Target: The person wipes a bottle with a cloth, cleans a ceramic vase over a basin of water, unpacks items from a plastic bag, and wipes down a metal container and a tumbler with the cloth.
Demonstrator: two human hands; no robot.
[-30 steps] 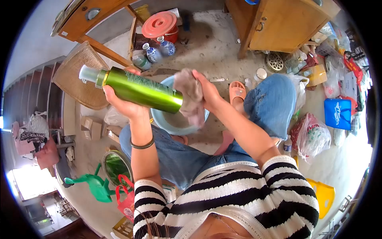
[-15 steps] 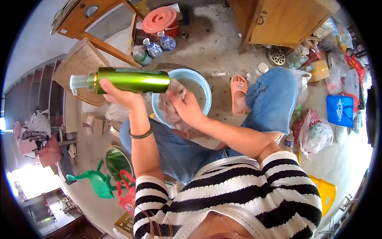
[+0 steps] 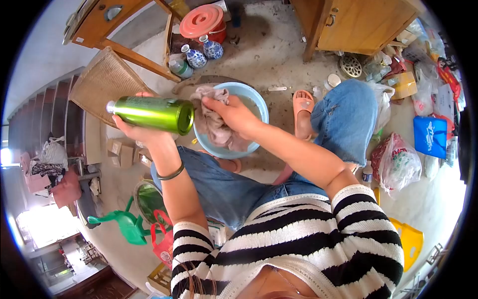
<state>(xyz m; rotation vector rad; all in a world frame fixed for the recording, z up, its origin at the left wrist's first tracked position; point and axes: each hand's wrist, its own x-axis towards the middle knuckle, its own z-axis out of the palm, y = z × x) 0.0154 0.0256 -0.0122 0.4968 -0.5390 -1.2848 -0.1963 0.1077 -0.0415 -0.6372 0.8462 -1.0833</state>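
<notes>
My left hand (image 3: 144,130) is wrapped round a shiny green pump bottle (image 3: 154,113), which lies nearly level with its base turned toward the right. The pale pump end points left. My right hand (image 3: 238,117) grips a crumpled grayish-pink cloth (image 3: 213,119) just right of the bottle's base, with a small gap between them. Beneath the cloth, a light blue basin (image 3: 265,112) stands on the floor with cloudy water in it.
A red lidded bucket (image 3: 201,22), two blue-and-white vases (image 3: 195,58) and a wooden cabinet (image 3: 366,27) stand ahead. At left are a woven chair (image 3: 102,82) and a green plastic item (image 3: 127,226). Bags, including a blue one (image 3: 429,137), lie at right.
The bottle has tilted so its base now faces me more. The cloth, against the base before, is now apart from it and held up over the basin's left side.
</notes>
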